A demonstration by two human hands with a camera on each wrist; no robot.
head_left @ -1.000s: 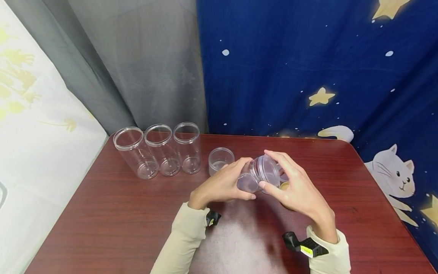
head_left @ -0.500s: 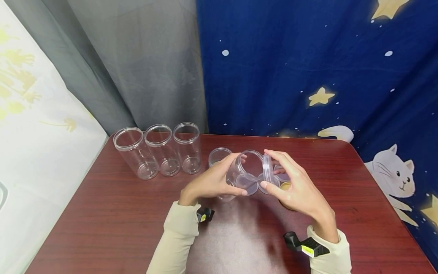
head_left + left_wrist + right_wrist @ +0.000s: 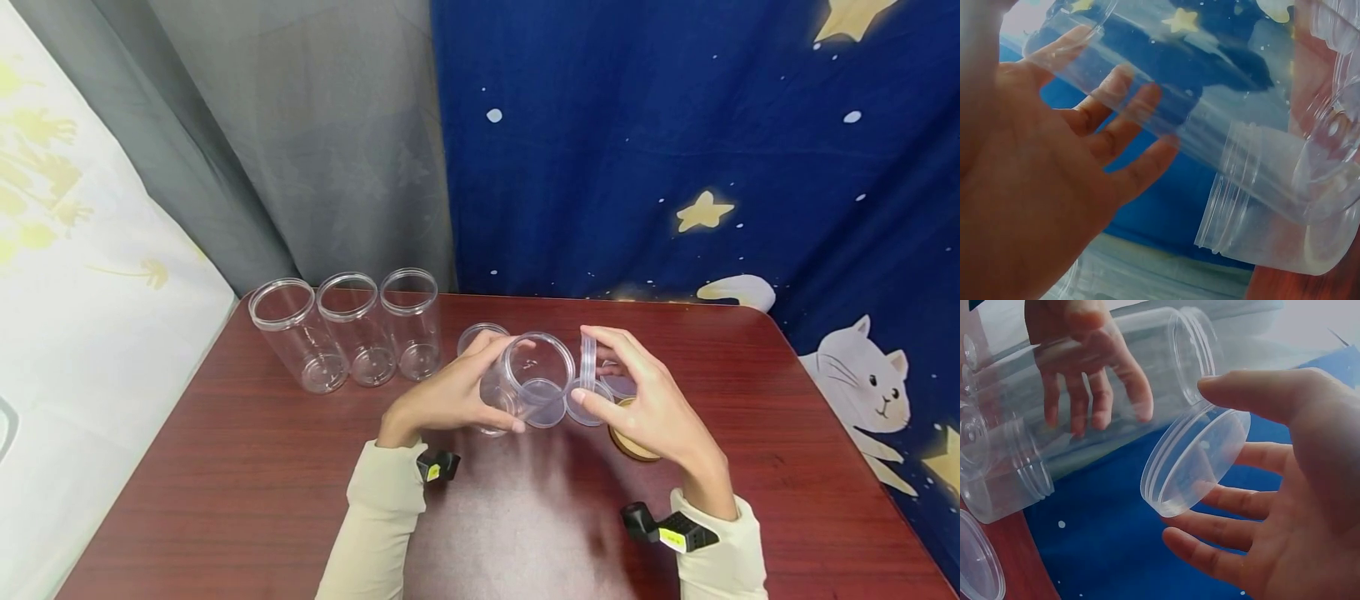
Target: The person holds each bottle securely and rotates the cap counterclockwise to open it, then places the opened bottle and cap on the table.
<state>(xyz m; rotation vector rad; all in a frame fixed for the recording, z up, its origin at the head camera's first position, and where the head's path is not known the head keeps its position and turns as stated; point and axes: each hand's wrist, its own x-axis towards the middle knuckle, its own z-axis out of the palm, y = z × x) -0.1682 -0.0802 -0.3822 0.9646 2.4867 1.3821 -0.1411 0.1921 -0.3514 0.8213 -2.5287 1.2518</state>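
Note:
A tall clear plastic jar (image 3: 542,367) is tilted, with its uncovered mouth facing right and up. My left hand (image 3: 450,396) grips it round the side; in the left wrist view several fingers (image 3: 1141,100) show along its far wall. A clear screw lid (image 3: 588,362), held on edge, is pinched between the thumb and fingers of my right hand (image 3: 648,408). A small gap separates lid and jar mouth in the head view. The right wrist view shows the lid's ribbed rim (image 3: 1197,465) close to the jar's threaded neck (image 3: 1194,356).
Three tall clear jars, the left one (image 3: 303,337) among them, stand uncovered at the back left. A shorter clear jar (image 3: 480,332) is partly behind my left hand. Clear lids (image 3: 547,410) lie on the red-brown table (image 3: 262,483), with a gold-rimmed lid (image 3: 636,443) under my right hand.
The lid was against the jar mouth one second ago; they are now apart. My left hand has moved left with the jar and turned its mouth towards the camera. The right hand has barely moved.

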